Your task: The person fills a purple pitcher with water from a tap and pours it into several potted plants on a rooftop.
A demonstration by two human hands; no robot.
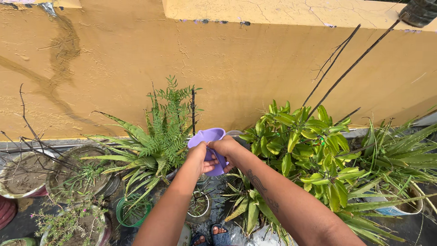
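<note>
A purple plastic mug (207,138) is held out in front of me over the potted plants, its mouth tipped away toward the wall. My left hand (199,160) supports it from below and the left side. My right hand (226,150) grips its rim and handle side from the right. Just left of the mug stands a fern-like plant with spiky aloe leaves (157,141). Right of it grows a bushy plant with glossy green leaves (305,146).
A yellow wall (114,68) stands close behind the plants. Soil-filled pots (27,173) sit at left, a small green pot (132,212) and a small white pot (199,207) below my arms. My sandalled feet (211,237) stand on wet ground.
</note>
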